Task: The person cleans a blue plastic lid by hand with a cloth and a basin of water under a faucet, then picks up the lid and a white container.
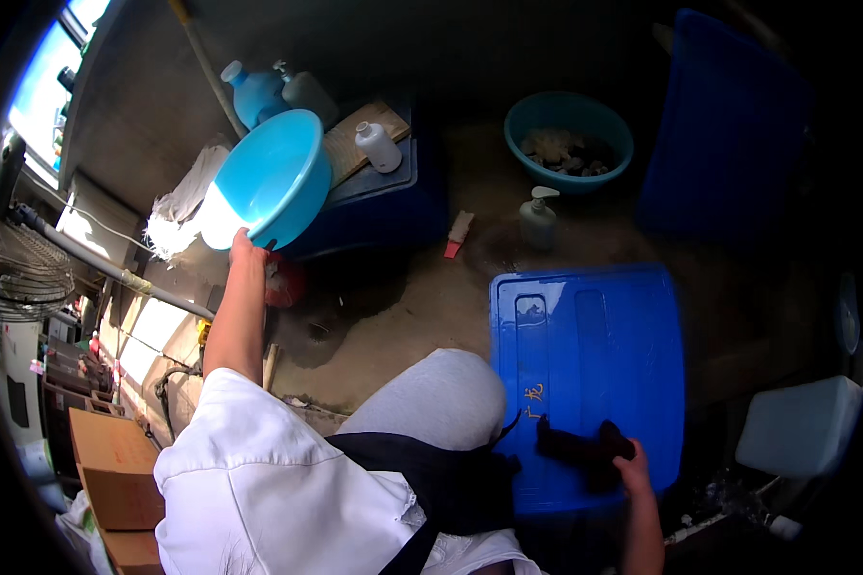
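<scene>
My left hand [246,247] reaches out at the far left and grips the lower rim of a light blue plastic basin [283,182]. The basin is tilted, its inside turned toward me, and it looks bare inside. My right hand [631,468] is closed on the end of a dark piece of cloth [580,448], perhaps a small garment; its exact kind does not show. That cloth lies across a blue plastic bin lid [594,335] with a wet shine, to the right of my knee.
Beyond the lid stand a pump bottle [538,222], a red-handled brush [458,235] and a teal basin [568,182] of cloth. A white bottle [378,147] and washboard [364,134] rest on a dark blue bin. A cardboard box [115,479] stands lower left, a pale container [798,425] right.
</scene>
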`<state>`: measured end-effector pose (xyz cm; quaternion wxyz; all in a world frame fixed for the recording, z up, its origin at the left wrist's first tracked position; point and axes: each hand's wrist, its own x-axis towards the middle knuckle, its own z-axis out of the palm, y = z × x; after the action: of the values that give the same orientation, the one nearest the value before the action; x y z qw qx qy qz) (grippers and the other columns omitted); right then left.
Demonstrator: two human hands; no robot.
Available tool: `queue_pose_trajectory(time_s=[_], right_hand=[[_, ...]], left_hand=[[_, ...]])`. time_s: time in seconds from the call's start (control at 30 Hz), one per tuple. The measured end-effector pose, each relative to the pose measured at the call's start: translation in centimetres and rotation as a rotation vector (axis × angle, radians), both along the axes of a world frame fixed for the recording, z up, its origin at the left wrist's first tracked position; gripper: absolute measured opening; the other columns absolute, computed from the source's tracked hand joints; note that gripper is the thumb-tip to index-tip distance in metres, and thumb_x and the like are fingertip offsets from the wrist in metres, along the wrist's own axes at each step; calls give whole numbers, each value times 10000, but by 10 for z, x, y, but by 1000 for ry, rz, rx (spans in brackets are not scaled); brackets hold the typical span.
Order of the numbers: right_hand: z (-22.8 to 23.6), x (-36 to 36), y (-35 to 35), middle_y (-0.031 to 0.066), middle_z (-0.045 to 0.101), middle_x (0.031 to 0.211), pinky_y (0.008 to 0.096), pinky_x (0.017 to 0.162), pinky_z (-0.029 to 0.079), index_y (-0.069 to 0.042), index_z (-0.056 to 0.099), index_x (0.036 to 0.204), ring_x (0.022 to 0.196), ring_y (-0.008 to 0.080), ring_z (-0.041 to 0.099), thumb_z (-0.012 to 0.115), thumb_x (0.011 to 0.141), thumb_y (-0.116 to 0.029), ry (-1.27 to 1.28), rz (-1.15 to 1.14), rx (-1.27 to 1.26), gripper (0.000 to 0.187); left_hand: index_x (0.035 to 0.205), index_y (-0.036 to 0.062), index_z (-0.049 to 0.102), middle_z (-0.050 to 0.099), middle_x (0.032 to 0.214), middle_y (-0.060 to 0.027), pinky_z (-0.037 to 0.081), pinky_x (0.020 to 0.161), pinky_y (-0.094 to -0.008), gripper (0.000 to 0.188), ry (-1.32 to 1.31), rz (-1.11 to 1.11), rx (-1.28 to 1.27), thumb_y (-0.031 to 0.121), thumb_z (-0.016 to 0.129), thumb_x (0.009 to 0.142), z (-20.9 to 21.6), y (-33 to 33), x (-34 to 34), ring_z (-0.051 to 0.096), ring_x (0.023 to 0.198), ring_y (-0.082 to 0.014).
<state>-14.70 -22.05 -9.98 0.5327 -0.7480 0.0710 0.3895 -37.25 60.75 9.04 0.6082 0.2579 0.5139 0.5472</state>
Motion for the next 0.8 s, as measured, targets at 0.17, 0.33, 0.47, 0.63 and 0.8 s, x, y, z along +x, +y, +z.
queue_pose_trajectory(time_s=[0.17,0.33,0.47,0.63,0.8], right_hand=[[-23,-21,-73,95,587,1059,319,820,484,-51,407,1299,952,208,577,578,750,-5,-3,-434,132,577],[2,-18,-82,63,592,1033,308,878,456,-50,534,1151,953,183,571,550,762,-55,12,-751,410,390],[8,-19,-105,98,618,1052,345,891,457,-31,579,1110,989,221,579,516,743,-56,-76,-853,574,373],[23,-27,-124,99,638,990,336,839,478,-19,592,1063,905,217,609,526,724,-63,-153,-936,499,348],[84,-47,-154,111,646,932,310,771,492,6,601,1052,829,196,621,495,722,-43,-287,-979,485,350]], left_hand=[[1088,-62,477,547,1074,-215,505,751,-539,395,64,-94,148,223,453,815,25,-5,-24,561,954,-404],[1053,-105,503,573,1046,-231,464,900,-447,449,346,-34,322,298,478,858,132,-98,-23,604,931,-301],[1114,-90,496,564,1093,-201,413,958,-414,499,229,-813,1210,301,615,826,162,-60,26,546,1045,-262],[1156,-70,493,559,1131,-170,446,936,-377,432,15,-987,590,205,630,852,171,-263,187,558,1015,-252],[1075,38,552,618,973,-88,522,622,-321,274,302,-1481,450,180,614,849,70,-441,290,616,848,-193]])
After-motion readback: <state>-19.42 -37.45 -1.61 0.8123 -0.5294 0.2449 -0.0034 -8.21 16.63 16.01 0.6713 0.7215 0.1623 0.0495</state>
